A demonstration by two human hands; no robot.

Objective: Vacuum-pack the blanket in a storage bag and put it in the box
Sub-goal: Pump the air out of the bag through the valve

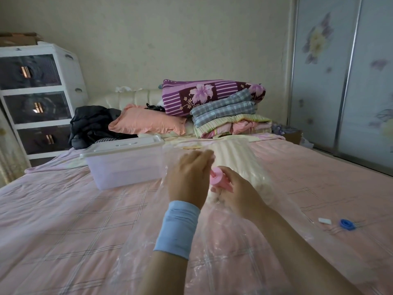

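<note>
The bag is lying flat on the bed, its clear film running away from the viewer. Above its middle, the left hand, with a blue wristband below it, is reaching forward with its fingers nearly straight and pressed together; its thumb is hidden. Just right of it, the right hand is curling its fingers round the base of a pink pump, or so the flanged piece appears, and is holding it over the bag where the valve probably sits, though the valve is covered.

The blanket is sitting inside the bag's far half, cream and still puffy. Right of the bag, a blue cap and a white clip are lying side by side on the bed. Left of the bag's far end, the box is waiting with its lid on.

The air-removal step seems to be starting. Next, the pump is needing a square seat on the valve, with the left hand steadying the film, before any pumping.
</note>
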